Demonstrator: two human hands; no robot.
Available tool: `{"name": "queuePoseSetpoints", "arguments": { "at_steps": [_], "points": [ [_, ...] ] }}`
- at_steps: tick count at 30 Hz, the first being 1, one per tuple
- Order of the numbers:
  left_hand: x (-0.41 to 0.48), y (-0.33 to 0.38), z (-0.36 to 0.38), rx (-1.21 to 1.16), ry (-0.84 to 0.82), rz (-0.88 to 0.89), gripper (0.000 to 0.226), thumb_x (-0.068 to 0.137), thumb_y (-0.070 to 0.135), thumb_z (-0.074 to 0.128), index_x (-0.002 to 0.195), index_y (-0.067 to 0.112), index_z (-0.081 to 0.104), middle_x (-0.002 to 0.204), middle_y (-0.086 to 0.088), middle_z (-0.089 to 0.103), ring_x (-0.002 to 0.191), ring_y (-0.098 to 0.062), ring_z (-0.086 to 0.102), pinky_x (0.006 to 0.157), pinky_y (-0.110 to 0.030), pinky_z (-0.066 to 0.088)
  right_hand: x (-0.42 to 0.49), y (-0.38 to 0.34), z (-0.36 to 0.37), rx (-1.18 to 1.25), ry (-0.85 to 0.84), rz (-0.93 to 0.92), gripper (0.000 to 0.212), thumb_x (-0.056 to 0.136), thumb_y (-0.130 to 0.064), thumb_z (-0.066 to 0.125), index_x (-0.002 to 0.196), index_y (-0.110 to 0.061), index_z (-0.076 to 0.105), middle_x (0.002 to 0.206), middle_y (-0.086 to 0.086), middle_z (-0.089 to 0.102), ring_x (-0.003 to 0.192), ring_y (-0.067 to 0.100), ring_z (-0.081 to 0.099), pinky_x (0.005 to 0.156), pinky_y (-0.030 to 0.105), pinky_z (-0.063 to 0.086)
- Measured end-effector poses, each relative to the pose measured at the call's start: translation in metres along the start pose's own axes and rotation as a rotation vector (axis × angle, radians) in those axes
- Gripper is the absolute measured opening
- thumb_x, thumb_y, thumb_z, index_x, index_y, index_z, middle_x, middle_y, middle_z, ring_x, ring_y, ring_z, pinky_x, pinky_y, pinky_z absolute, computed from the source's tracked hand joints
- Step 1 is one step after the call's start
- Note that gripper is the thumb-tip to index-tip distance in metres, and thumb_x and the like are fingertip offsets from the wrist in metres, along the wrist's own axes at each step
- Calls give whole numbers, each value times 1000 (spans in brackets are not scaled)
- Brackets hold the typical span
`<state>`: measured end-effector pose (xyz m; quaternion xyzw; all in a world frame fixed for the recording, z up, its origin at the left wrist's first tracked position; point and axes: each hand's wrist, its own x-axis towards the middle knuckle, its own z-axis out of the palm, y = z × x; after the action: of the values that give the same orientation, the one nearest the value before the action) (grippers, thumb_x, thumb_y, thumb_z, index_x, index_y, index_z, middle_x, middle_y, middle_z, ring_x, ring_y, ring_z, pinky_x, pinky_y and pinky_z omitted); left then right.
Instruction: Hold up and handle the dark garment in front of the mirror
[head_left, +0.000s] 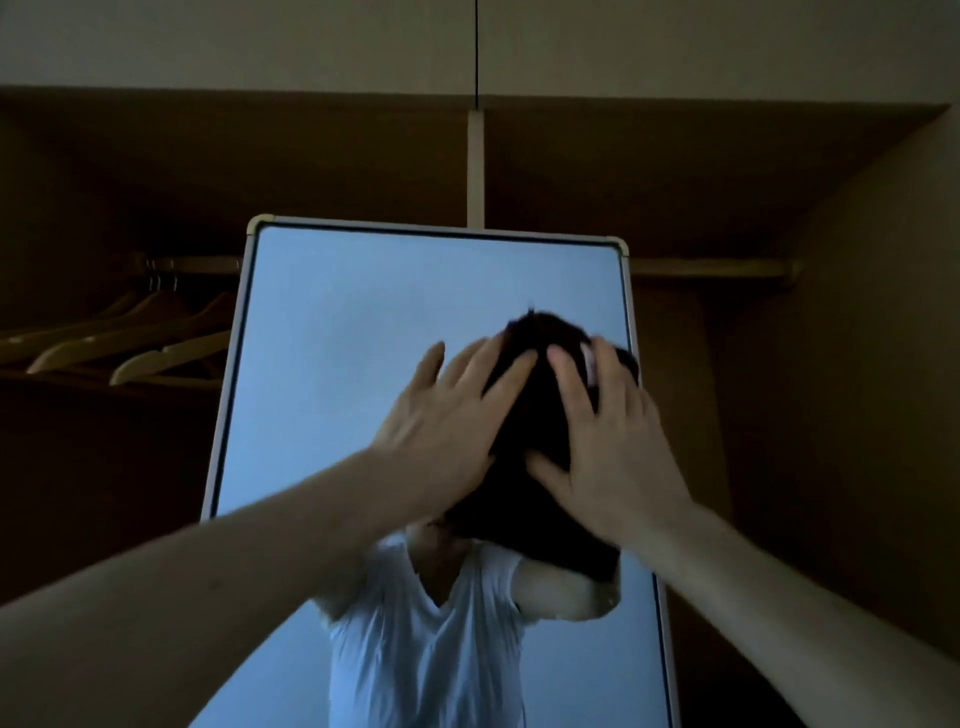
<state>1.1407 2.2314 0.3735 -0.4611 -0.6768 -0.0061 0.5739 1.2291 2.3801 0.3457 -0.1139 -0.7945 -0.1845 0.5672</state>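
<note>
Head view: dark wig (540, 415) between spread fingers (511, 371).

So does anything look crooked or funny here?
Yes. The mirror leans: its top edge slopes and its sides slant. Both hands, left and right, lie spread on a dark head of hair in front of it. The hangers hang bare.
</note>
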Motion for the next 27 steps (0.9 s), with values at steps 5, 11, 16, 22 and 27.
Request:
{"name": "queuePoseSetpoints", "arguments": {
  "at_steps": [5,11,16,22,27],
  "points": [
    [80,-23,-35,34,-26,-185,76,92,32,48,152,21,2,154,-9,17,141,-29,19,112,-51,15,91,17,-31,97,2,48,81,86,-52,52,147,-28,5,153,15,7,133,43,26,103,50,32],
    [61,-19,-27,25,33,-167,75,89,30,47,152,17,8,153,-12,20,135,-33,28,107,-47,24,76,4,-29,113,-6,66,87,83,-57,48,149,-28,-1,156,16,-2,139,42,12,111,52,20],
    [-23,-22,6,7,90,-105,70,77,33,44,140,3,43,138,-23,46,111,-40,52,90,-47,42,8,-32,6,69,7,-79,85,82,-58,41,149,-22,3,154,23,2,137,47,19,110,54,20],
    [-10,-44,-6,83,125,-215,69,81,35,47,142,3,37,135,-23,46,110,-42,51,93,-49,40,61,-34,1,73,38,-185,82,88,-49,47,150,-27,0,156,15,-7,142,40,7,114,50,10],
    [34,-63,-32,-43,162,-383,65,93,24,48,149,16,16,148,-14,27,127,-34,34,98,-43,35,125,-39,-17,129,58,-174,80,87,-44,52,150,-28,6,157,12,-2,142,38,7,114,49,11]
  ]
}}
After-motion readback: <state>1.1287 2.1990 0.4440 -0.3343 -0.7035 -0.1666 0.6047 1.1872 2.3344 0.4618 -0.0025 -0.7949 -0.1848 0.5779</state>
